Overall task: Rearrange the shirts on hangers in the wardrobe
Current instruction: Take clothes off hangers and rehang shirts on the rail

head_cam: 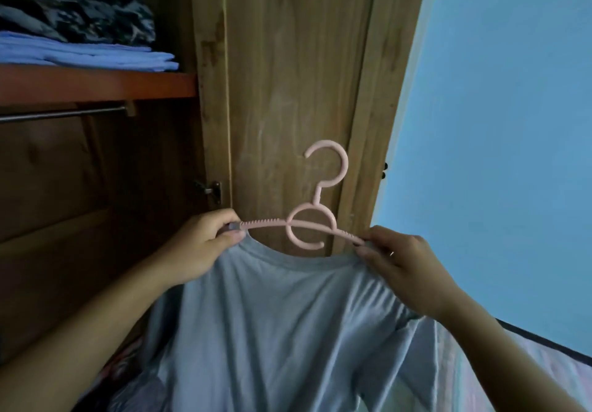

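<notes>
Shirt (282,325), pale blue, on pink hanger (315,219), held before wooden wardrobe door (288,75). Left hand (201,245) and right hand (400,264) each pinch one shoulder end.

Hanger (315,216) ends inside shirt (282,322)

You're in a home bedroom, at an open wooden wardrobe (288,75). Folded clothes (80,27) sit on its shelf (96,86), with a metal hanging rail (64,114) just below. Painted blue wall (496,123) to the right, striped bedding (480,363) at lower right.
</notes>
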`<action>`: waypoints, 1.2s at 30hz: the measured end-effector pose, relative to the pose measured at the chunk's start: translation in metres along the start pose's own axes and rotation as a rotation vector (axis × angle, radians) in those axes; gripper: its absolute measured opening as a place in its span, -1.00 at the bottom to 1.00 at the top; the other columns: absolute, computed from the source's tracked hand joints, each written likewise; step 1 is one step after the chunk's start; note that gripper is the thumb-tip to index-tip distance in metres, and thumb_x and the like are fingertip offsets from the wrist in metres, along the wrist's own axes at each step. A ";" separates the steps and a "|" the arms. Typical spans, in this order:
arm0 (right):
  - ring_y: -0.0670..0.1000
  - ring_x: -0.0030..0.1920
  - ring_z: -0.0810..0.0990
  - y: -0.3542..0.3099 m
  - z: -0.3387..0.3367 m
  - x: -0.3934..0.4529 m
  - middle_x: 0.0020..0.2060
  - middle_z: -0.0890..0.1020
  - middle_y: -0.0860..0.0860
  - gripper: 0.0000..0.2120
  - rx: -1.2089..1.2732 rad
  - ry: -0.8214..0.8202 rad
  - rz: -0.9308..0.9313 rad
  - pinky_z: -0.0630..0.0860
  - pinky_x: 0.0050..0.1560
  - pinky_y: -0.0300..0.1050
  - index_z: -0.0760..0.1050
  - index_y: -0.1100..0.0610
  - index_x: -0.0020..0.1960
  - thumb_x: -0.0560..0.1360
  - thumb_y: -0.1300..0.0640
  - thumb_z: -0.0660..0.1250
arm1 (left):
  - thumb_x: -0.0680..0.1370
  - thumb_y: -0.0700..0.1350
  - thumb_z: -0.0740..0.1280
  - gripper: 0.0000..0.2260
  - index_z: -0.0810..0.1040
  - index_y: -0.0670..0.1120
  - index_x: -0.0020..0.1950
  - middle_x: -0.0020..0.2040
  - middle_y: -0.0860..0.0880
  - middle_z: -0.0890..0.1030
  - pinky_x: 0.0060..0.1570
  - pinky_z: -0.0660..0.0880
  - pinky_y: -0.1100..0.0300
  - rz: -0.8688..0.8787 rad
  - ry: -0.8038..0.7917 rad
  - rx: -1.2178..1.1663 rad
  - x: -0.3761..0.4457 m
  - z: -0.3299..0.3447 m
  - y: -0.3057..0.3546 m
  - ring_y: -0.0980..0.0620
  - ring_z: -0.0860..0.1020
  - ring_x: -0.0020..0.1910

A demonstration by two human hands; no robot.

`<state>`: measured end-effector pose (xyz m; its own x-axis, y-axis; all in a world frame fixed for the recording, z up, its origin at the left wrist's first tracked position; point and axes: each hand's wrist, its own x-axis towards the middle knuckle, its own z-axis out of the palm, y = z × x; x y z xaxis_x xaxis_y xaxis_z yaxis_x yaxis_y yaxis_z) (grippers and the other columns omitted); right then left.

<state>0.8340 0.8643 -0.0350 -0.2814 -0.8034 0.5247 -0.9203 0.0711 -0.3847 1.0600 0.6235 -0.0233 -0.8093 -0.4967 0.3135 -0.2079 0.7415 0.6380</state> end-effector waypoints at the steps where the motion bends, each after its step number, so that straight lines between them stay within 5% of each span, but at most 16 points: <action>1: -0.11 -0.26 0.57 0.008 -0.012 -0.010 -0.30 0.59 -0.19 -0.92 -0.033 -0.007 0.034 0.45 -0.21 -0.23 0.54 -0.15 -0.04 0.60 0.01 0.31 | 0.61 -0.14 0.31 -0.89 0.57 -0.04 -0.11 -0.20 -0.09 0.61 -0.15 0.46 0.13 0.017 -0.023 0.004 0.004 0.011 0.008 0.02 0.58 -0.18; 3: -0.08 -0.25 0.58 0.019 -0.026 -0.022 -0.31 0.62 -0.14 -0.89 -0.043 -0.021 0.093 0.47 -0.18 -0.17 0.56 -0.15 -0.07 0.59 0.05 0.34 | 0.60 -0.13 0.31 -0.88 0.54 -0.05 -0.13 -0.23 -0.07 0.60 -0.17 0.45 0.08 0.053 -0.038 0.024 0.007 0.025 0.018 0.03 0.57 -0.22; 8: -0.01 -0.33 0.54 0.039 -0.060 -0.068 -0.34 0.61 -0.07 -0.84 -0.036 0.045 0.265 0.46 -0.22 -0.09 0.58 -0.14 -0.11 0.58 0.10 0.35 | 0.59 -0.15 0.32 -0.89 0.50 0.01 -0.13 -0.24 0.17 0.54 -0.25 0.36 0.39 0.217 -0.155 -0.026 0.030 0.072 0.051 0.24 0.50 -0.24; 17: -0.09 -0.20 0.61 0.027 -0.114 -0.143 -0.24 0.68 -0.18 -0.89 -0.186 0.198 0.561 0.48 -0.18 -0.26 0.69 -0.05 -0.03 0.52 0.13 0.43 | 0.57 -0.10 0.39 -0.92 0.56 0.04 -0.11 -0.20 -0.03 0.60 -0.06 0.50 -0.11 0.456 -0.385 -0.250 0.086 0.153 0.096 -0.04 0.57 -0.16; 20: -0.12 -0.12 0.64 0.009 -0.124 -0.167 -0.17 0.70 -0.15 -0.89 -0.235 0.232 0.691 0.57 -0.05 -0.14 0.70 0.00 0.02 0.51 0.12 0.44 | 0.56 -0.05 0.39 -0.92 0.54 0.13 -0.10 -0.23 0.06 0.60 -0.14 0.48 0.00 0.564 -0.456 -0.268 0.100 0.177 0.113 0.05 0.55 -0.22; 26: -0.15 -0.14 0.63 -0.044 -0.126 -0.211 -0.16 0.70 -0.15 -0.86 -0.356 0.357 0.876 0.53 -0.10 -0.25 0.70 0.01 0.05 0.52 0.13 0.43 | 0.55 -0.09 0.41 -0.89 0.55 0.09 -0.14 -0.26 0.19 0.57 -0.26 0.38 0.24 0.747 -0.571 -0.280 0.101 0.210 0.147 0.21 0.50 -0.29; 36: -0.18 -0.15 0.62 -0.126 -0.111 -0.266 -0.22 0.67 -0.22 -0.85 -0.440 0.501 1.122 0.50 -0.10 -0.27 0.67 -0.10 0.01 0.50 0.11 0.46 | 0.53 -0.13 0.44 -0.91 0.60 0.04 -0.13 -0.24 0.06 0.64 -0.09 0.48 0.12 0.910 -0.783 -0.400 0.063 0.236 0.186 0.05 0.59 -0.18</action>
<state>0.9943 1.1346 -0.0424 -0.9317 0.1195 0.3430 -0.1035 0.8179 -0.5659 0.8408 0.8365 -0.0504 -0.7075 0.6205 0.3381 0.6631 0.4177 0.6211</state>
